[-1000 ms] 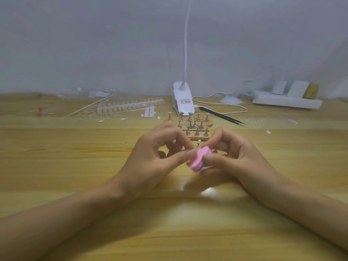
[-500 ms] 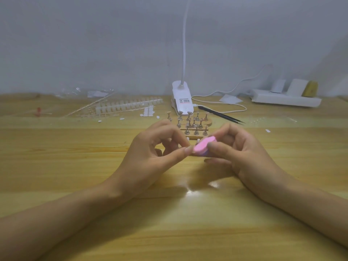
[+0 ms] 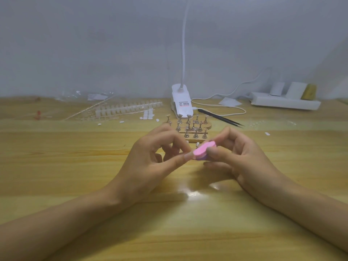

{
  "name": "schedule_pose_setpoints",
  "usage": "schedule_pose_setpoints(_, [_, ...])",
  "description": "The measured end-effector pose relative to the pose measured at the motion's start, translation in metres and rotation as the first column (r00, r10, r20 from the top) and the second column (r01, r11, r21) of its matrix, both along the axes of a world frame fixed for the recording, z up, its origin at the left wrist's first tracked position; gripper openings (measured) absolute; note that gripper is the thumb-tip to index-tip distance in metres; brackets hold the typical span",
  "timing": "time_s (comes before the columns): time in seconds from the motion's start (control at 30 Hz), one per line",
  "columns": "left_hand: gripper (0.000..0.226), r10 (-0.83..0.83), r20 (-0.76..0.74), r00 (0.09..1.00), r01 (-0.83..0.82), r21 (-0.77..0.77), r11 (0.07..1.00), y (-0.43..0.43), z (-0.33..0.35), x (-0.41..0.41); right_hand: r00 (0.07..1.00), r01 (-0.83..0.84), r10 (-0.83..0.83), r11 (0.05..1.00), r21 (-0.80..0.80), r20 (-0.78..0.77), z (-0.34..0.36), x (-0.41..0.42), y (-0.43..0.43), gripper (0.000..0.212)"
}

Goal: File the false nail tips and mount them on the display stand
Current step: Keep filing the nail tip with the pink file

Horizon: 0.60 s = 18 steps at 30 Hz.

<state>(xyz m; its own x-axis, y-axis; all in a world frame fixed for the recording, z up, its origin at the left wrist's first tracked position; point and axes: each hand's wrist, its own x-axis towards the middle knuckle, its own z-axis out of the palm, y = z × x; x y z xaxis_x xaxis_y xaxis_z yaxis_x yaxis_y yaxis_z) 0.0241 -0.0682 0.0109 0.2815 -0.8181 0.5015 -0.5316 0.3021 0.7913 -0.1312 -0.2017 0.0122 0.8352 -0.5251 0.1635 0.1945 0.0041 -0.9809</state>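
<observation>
Both hands meet over the middle of the bench (image 3: 71, 166), just below the centre of the frame. The right hand (image 3: 246, 159) pinches a pink file (image 3: 204, 150) between thumb and curled fingers; the file is tilted, its pink face up and a purple layer underneath. The left hand (image 3: 148, 161) has thumb and forefinger pressed together on a small pale nail tip (image 3: 189, 155), which barely shows and touches the file's left edge. Its other fingers are curled behind. Both forearms come in from the lower corners, and the hands are held just above the wood.

Just above the hands in the frame sits the stand (image 3: 194, 131), a wooden base with rows of small metal pegs. Whether any peg carries a tip cannot be told.

Above the stand is a white lamp (image 3: 181, 102) whose neck rises out of the top of the frame. Black tweezers (image 3: 220, 118) lie just right of it. Left of the lamp are clear racks of tips (image 3: 128, 109) and a patch of white ovals (image 3: 147, 116). A white power strip (image 3: 284, 102) lies in the upper right against the wall.
</observation>
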Motion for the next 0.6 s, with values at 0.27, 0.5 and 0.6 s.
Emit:
schedule_pose_setpoints(0.27, [0.016,-0.006,0.001,1.000,0.006,0.004,1.000,-0.0014,0.0002,0.0008,0.991,-0.129,0.128,0.992,-0.009,-0.048,0.0000,0.0000,0.0004,0.028])
schedule_pose_setpoints(0.5, [0.016,-0.018,0.000,1.000,0.018,-0.002,1.000,-0.0015,-0.0002,0.0018,0.994,-0.107,0.107,0.994,-0.028,-0.028,-0.0001,0.0004,-0.0008,0.026])
schedule_pose_setpoints(0.6, [0.016,-0.027,0.005,1.000,0.027,-0.002,1.000,-0.0010,-0.0014,0.0010,0.998,-0.057,0.057,0.998,-0.022,-0.019,-0.0001,0.0010,-0.0003,0.028])
